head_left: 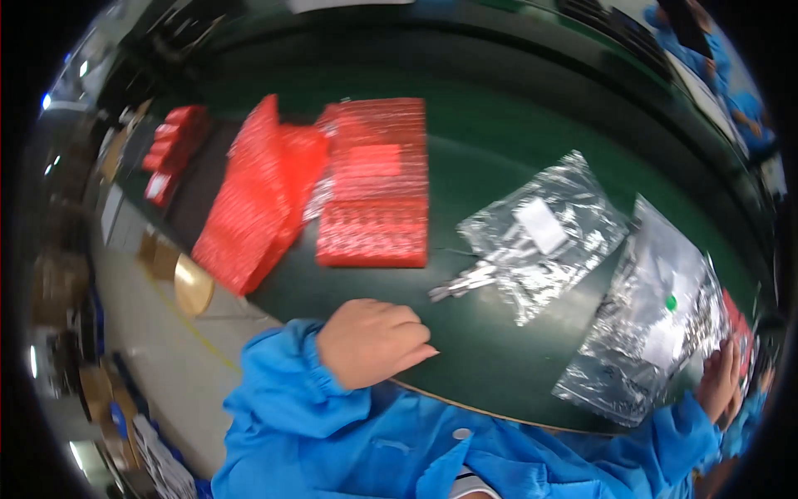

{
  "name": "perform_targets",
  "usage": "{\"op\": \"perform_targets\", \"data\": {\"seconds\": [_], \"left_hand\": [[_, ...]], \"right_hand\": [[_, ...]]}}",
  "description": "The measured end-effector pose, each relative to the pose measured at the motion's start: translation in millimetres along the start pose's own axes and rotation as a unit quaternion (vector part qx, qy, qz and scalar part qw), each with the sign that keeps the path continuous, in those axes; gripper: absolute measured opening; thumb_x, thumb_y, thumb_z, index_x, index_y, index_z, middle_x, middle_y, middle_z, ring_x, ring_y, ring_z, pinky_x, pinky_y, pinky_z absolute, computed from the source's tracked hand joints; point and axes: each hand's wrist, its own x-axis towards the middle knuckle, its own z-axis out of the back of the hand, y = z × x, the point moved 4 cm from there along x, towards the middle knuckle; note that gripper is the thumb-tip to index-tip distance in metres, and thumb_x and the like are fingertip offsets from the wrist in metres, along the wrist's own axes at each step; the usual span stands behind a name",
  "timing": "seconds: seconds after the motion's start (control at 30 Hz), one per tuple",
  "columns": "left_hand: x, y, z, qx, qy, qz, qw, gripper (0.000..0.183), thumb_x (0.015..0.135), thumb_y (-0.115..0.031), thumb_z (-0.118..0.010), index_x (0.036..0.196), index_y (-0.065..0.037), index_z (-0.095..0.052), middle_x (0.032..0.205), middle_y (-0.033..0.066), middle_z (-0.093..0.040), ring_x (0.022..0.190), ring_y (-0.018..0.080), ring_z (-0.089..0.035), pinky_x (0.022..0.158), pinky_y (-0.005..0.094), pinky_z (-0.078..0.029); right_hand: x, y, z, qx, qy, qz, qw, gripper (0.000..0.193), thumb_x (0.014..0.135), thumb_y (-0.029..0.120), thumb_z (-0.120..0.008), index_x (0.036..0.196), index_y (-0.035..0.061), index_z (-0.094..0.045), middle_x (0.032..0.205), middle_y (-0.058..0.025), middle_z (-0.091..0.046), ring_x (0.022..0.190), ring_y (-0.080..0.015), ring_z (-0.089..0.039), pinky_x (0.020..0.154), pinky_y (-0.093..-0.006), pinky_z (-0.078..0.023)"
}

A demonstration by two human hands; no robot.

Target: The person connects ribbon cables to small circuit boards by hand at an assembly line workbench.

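While the left hand rests on the near edge of the green desk, fingers curled into a loose fist and gripping nothing, stacks of red packets lie beyond it, to its upper left. Just right of that hand a few small silvery pieces spill from a crinkled silver bag. Farther right lies a larger silver bag, and the right hand lies open on its near corner, fingers spread flat, pinning it. Handling this slippery foil well likely calls for firm, even pressure and slow pulls, so that nothing slides off the edge.
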Motion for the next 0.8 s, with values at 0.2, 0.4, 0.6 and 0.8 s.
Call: {"op": "perform_targets", "data": {"seconds": [0.2, 0.4, 0.6, 0.8], "left_hand": [[-50.1, 35.5, -8.1, 0.003, -0.017, 0.102, 0.995, 0.017, 0.077, -0.024, -0.065, 0.080, -0.007, -0.063, 0.076, 0.0073, -0.060, 0.072, 0.0234, -0.059, 0.064, 0.0325, -0.048], [-74.8, 107.6, 4.5, -0.011, -0.199, 0.382, 0.902, 0.038, 0.077, -0.025, -0.069, 0.107, -0.005, -0.059, 0.107, 0.0149, -0.057, 0.094, 0.0274, -0.058, 0.080, 0.0352, -0.048], [-66.2, 134.7, -4.3, 0.007, -0.130, 0.392, 0.911, 0.066, 0.074, -0.029, -0.071, 0.129, -0.008, -0.042, 0.128, 0.0198, -0.044, 0.117, 0.0347, -0.043, 0.099, 0.0373, -0.036], [-70.9, 162.9, -18.1, -0.179, -0.182, 0.344, 0.904, 0.071, 0.073, -0.018, -0.073, 0.132, -0.004, -0.036, 0.125, 0.0192, -0.047, 0.111, 0.0312, -0.050, 0.093, 0.0363, -0.042]], "right_hand": [[-86.8, 38.8, -148.6, -0.180, 0.285, 0.047, 0.940, 0.011, 0.085, 0.007, -0.052, 0.091, -0.0005, -0.057, 0.079, -0.0046, -0.056, 0.068, -0.0093, -0.050, 0.061, -0.0211, -0.041], [-187.9, 7.5, -250.4, -0.187, 0.576, -0.069, 0.793, 0.019, 0.079, 0.003, -0.063, 0.098, -0.0019, -0.060, 0.082, -0.0060, -0.063, 0.075, -0.0116, -0.058, 0.068, -0.0243, -0.047], [-246.0, -7.0, -301.6, -0.176, 0.716, -0.070, 0.672, 0.024, 0.082, 0.012, -0.064, 0.102, -0.0012, -0.060, 0.083, -0.0080, -0.064, 0.073, -0.0109, -0.059, 0.065, -0.0245, -0.048], [-236.0, -5.4, -344.5, -0.260, 0.679, -0.019, 0.686, 0.033, 0.082, 0.021, -0.065, 0.107, 0.0015, -0.058, 0.086, -0.0088, -0.063, 0.079, -0.0151, -0.060, 0.071, -0.0273, -0.048]]}}
